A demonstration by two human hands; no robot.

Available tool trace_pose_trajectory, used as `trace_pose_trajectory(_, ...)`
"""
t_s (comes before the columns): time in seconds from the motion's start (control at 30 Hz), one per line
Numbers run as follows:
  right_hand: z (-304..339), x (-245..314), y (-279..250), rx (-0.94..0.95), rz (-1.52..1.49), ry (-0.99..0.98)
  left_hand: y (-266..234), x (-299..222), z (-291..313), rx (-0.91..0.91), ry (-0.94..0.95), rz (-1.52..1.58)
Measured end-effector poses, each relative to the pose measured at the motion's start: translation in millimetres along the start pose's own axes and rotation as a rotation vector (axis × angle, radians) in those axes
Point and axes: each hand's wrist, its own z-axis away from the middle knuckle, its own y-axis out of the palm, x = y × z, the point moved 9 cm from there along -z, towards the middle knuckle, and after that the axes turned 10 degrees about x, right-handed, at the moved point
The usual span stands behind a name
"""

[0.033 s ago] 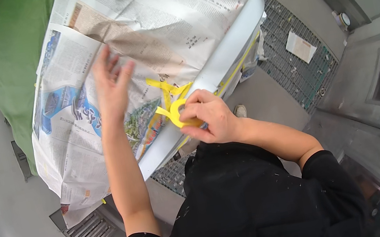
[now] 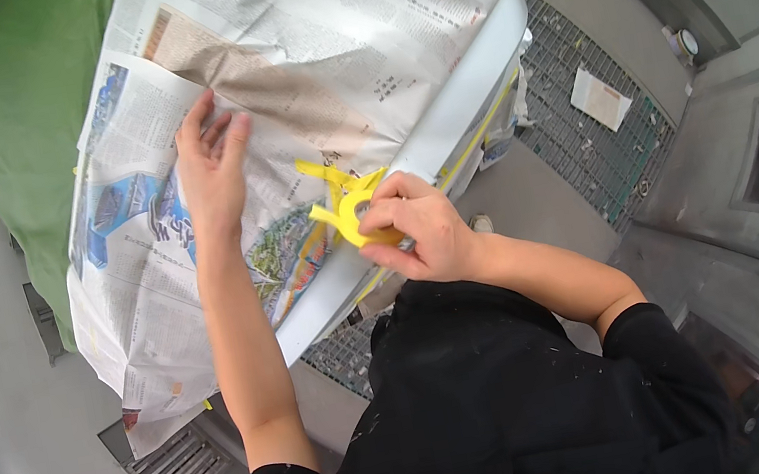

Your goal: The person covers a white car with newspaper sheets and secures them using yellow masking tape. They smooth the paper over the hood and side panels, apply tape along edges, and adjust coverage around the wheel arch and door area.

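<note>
Sheets of newspaper (image 2: 307, 57) cover a large pale panel, whose bare rounded edge (image 2: 453, 107) shows along the near right side. My left hand (image 2: 213, 170) is over the paper, fingers loosely bent with the thumb apart, and holds nothing. Its fingertips are at the creased overlap of two sheets; whether they press on it I cannot tell. Between the thumb and fingers of my right hand (image 2: 435, 237) is a roll of yellow masking tape (image 2: 353, 213), a loose end sticking out to its left. Crumpled yellow tape strips (image 2: 328, 173) lie on the paper just beyond the roll.
Green sheeting (image 2: 40, 124) drapes at the far left. Floor grating (image 2: 616, 165) runs on the right, with a scrap of paper (image 2: 601, 98) on it. A tape roll (image 2: 688, 41) sits by the right wall. A slatted metal vent (image 2: 180, 470) is at lower left.
My left hand has shifted slightly left and looks steadier, its fingers less blurred. The right hand, with the tape roll, has risen very slightly.
</note>
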Motion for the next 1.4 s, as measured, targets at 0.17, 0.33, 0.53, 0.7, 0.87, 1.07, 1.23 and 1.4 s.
trace_pose_trajectory(0.17,-26,3,-5,-0.097,0.069,-0.058,31,37,40,0.604,-0.384,0.481)
trace_pose_trajectory(0.33,-60,11,1,-0.102,0.136,-0.025,21,69,28,0.439,-0.295,0.370)
trace_pose_trajectory(0.53,-16,-4,11,0.027,-0.051,0.283,-73,77,-101,0.130,0.039,0.086)
trace_pose_trajectory(0.7,34,12,5,0.078,-0.163,0.394,-161,117,-202,-0.187,0.092,0.115)
trace_pose_trajectory(0.87,14,25,0,0.062,-0.276,0.317,-190,137,-264,-0.289,0.130,0.068)
trace_pose_trajectory(1.07,-8,5,-7,-0.029,-0.503,0.382,-202,140,-290,-0.336,0.075,0.000)
trace_pose_trajectory(1.23,2,-18,-3,-0.083,-0.552,0.491,-200,134,-301,-0.343,0.059,-0.539)
trace_pose_trajectory(1.4,15,-37,6,-0.097,-0.671,0.621,-190,94,-281,-0.431,0.024,-0.858)
